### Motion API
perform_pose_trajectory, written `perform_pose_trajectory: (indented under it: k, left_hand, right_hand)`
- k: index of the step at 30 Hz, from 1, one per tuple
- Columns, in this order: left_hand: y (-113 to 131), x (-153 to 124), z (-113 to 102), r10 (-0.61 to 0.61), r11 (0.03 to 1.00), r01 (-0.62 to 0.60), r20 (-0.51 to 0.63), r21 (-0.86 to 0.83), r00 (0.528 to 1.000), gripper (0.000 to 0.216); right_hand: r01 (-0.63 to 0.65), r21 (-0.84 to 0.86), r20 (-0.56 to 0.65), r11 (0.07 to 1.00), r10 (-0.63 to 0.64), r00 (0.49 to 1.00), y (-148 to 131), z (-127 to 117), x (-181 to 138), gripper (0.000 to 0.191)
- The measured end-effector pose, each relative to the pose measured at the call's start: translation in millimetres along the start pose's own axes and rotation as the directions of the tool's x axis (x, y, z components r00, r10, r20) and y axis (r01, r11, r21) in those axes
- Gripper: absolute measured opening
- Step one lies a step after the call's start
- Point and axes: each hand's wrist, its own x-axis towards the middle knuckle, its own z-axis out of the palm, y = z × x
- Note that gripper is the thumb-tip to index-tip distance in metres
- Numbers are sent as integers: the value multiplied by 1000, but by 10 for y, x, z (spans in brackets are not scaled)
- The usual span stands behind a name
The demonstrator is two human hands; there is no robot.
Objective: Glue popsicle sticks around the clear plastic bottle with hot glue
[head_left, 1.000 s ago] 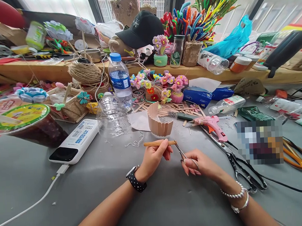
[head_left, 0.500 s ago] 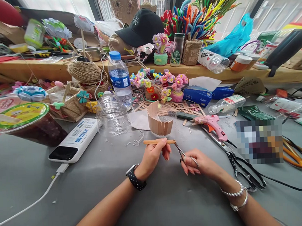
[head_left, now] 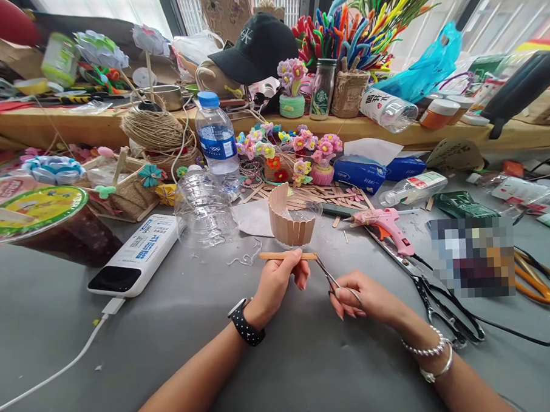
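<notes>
My left hand (head_left: 281, 284) pinches a flat wooden craft stick (head_left: 272, 256) held level above the grey table. In my right hand (head_left: 358, 296) is a small pair of metal scissors (head_left: 327, 275), with fingers through the handle loops. The blades meet the stick near its right end. Just beyond my hands stands a cup-like piece (head_left: 292, 220), clear plastic partly faced with upright craft sticks, taller at the left. Behind it lies a heap of loose craft sticks (head_left: 322, 195).
A pink glue gun (head_left: 387, 225) and large black-handled scissors (head_left: 444, 314) lie to the right. On the left are a cut clear bottle piece (head_left: 205, 212), a white power bank (head_left: 138, 254) with its cable, and a lidded drink cup (head_left: 75, 230). A water bottle (head_left: 217, 141) stands behind.
The craft stick tilts very slightly differently, its left end a little higher. Both hands keep almost the same place and the scissors stay at the stick's right end.
</notes>
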Motion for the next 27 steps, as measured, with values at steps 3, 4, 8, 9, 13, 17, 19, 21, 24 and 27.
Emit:
perform_pose_trajectory:
  k: [3,4,8,9,13,17,19,21,24,27]
  left_hand:
    - [-7,-9,2,-5,1000,5,16,26,1000,37]
    - [-9,-11,2,-6,999,6,20,32,1000,36]
    - [-12,-14,-1,-2,999,1,27,45,1000,37]
    - [-12,-14,-2,-1,999,0,27,46,1000,37]
    - [-15,-10,-5,-5,999,4,27,51,1000,37]
    - [-17,-10,-9,7,998,-9,36,69,999,37]
    - [-15,-13,-11,17,997,-21,40,80,999,37]
    - [-12,-15,-11,23,996,-27,38,90,999,37]
    - [-9,-17,-11,27,994,-29,24,102,999,37]
    - [-14,-15,-12,28,993,-30,22,110,999,37]
  right_hand:
    - [0,-5,-3,1000,0,1000,-4,4,-1,60]
    - [-1,-8,-5,1000,1,1000,-5,3,-2,60]
    - [1,-13,-12,1000,-2,1000,-7,-2,-3,60]
    - [2,-12,-13,1000,-2,1000,-5,-3,-1,60]
    - [4,-6,-22,1000,-4,1000,17,-3,8,61]
    - [11,-4,-43,1000,-11,999,35,0,13,59]
    - [17,-4,-53,1000,-17,998,36,-1,13,58]
    - [16,-16,-71,1000,-17,997,34,-3,13,57]
    - [-1,-41,-97,999,-3,995,30,-4,14,55]
    - [-8,-43,-107,999,3,994,29,-1,19,56]
